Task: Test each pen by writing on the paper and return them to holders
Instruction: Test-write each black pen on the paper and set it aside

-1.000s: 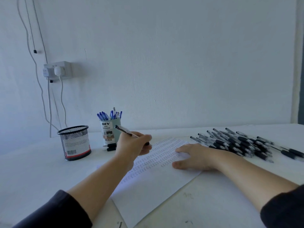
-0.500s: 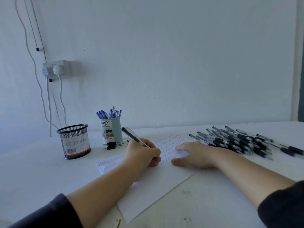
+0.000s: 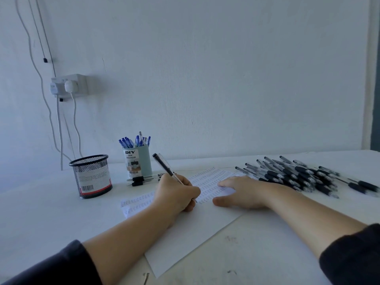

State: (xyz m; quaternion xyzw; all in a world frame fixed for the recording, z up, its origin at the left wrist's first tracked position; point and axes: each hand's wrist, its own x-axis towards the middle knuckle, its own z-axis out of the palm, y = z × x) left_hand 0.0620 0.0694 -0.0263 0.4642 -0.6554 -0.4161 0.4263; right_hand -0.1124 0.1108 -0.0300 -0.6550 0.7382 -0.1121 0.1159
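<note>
Plenty of bare table (image 3: 41,219) left of the paper (image 3: 185,239), while the right side's crowded by a pile of black pens (image 3: 298,175). Left hand (image 3: 174,194) pinches a black pen (image 3: 164,167), tip on the paper, cap end tilted up-left; right hand (image 3: 244,192) lies flat, fingers spread, on the sheet. Pale holder (image 3: 138,161) has blue pens; mesh cup (image 3: 91,175) contents can't be seen.

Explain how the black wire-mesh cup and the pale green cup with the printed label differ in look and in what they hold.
The black wire-mesh cup is see-through and wide, while the pale green cup with the printed label is solid and narrower. No pens stick out of the mesh cup; the green cup holds blue-capped pens. The mesh cup stands left of the green cup. Both stand upright on the white table near the wall, and both carry a barcode label.
</note>
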